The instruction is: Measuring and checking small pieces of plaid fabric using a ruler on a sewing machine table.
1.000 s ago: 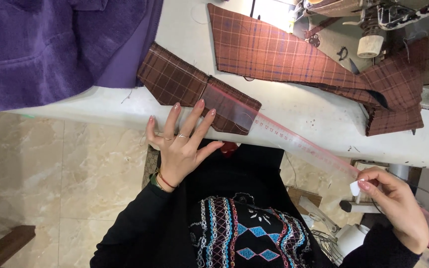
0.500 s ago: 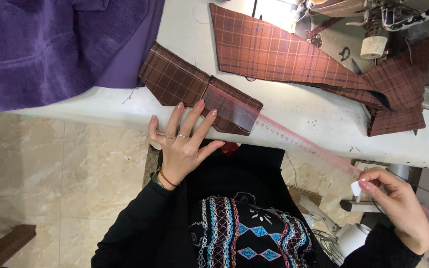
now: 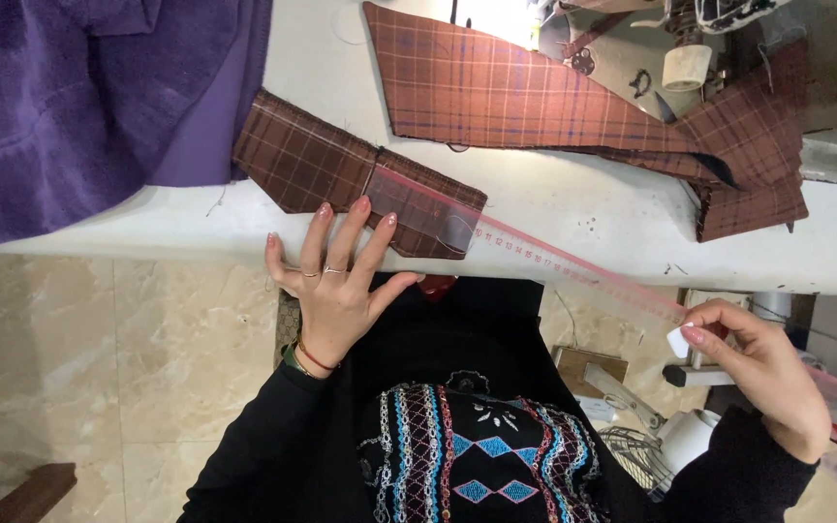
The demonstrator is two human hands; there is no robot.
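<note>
My left hand (image 3: pixel 336 286) lies flat with fingers spread at the near edge of the white table (image 3: pixel 583 203). Its fingertips rest on a small brown plaid fabric piece (image 3: pixel 312 160) and on the near end of a long clear pink ruler (image 3: pixel 554 261). The ruler runs diagonally off the table edge toward my right hand (image 3: pixel 767 373). That hand is off the table at the lower right and pinches a small white piece of chalk (image 3: pixel 678 341) beside the ruler's far end.
A larger plaid fabric piece (image 3: pixel 496 82) lies farther back on the table, reaching under a sewing machine (image 3: pixel 690 39) at the top right. Purple cloth (image 3: pixel 70 97) covers the table's left part. Beige floor tiles show below the table edge.
</note>
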